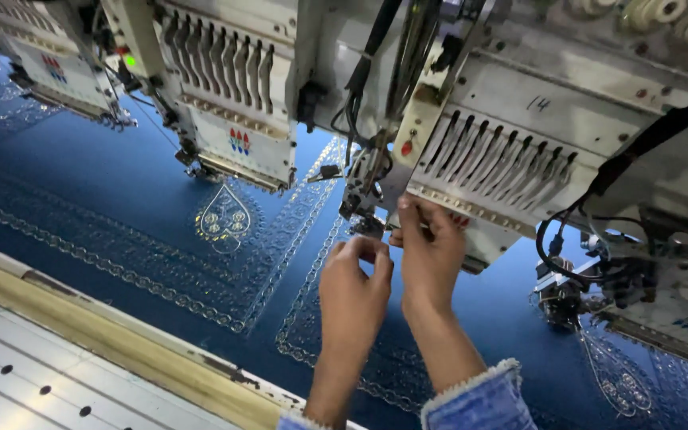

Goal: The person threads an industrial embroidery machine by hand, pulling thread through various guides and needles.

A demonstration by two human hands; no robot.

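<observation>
So I'm looking down over a big multi-head embroidery setup. Far left at the bottom there's a pale metal table edge (33,374) with a row of small holes, and next to it a worn yellowish wooden rail (121,338) running diagonally. Past that is the dark blue fabric (81,175) stretched flat, with pale stitched borders crossing it and a teardrop motif (224,215) sitting just below the second machine head (236,95). Another head (49,60) sits further back in the top left corner.

Moving to the middle, my left hand (352,283) is raised over the fabric, fingers curled in with thumb and fingertips pinched together. I'd guess there's thread in there, but it's too fine to actually see. My right hand (430,247) is just beside it, nearly touching, with fingertips pinched up at the lower edge of the nearest machine head (503,151), right by its needle area (364,199). Denim cuff (479,398) on that arm.

Over on the right, a black cable (639,151) loops down in front of that head, and another teardrop motif (615,382) is stitched in the bottom corner.
</observation>
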